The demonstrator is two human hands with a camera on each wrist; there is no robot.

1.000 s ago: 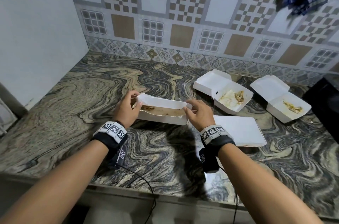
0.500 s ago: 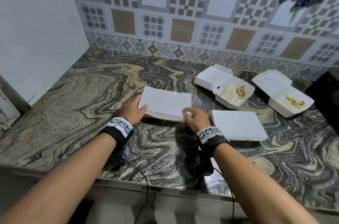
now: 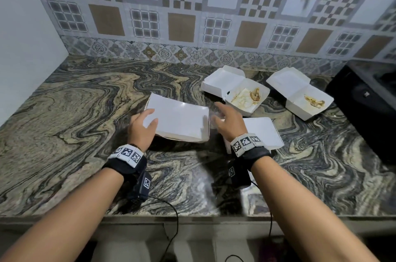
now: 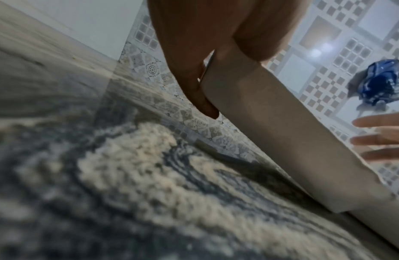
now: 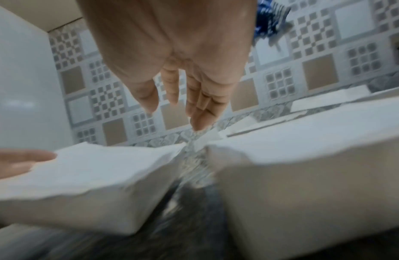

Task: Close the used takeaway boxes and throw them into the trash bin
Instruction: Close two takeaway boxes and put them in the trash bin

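Right now your left hand [image 3: 143, 127] grips the left edge of the closed takeaway box [image 3: 180, 119], thumb lying across the lid and fingers wrapped down its side; the left wrist view shows a fingertip [image 4: 208, 109] pressed against the box's wall. Your right hand [image 3: 230, 121] hovers just to the right of that box with fingers straight and spread, holding nothing and touching nothing, palm down above the gap between the two closed boxes. The gripped box is white, lid down flat, resting on the marbled counter [image 3: 75, 124] near the front middle. Just beside it on the right sits a second closed box [image 3: 264, 133], partly hidden by your right wrist. Farther back stand two open boxes: the nearer open box [image 3: 236, 92] and the far open box [image 3: 300, 93], each with food scraps in its tray and lid flung back toward the tiled wall [image 3: 182, 4].
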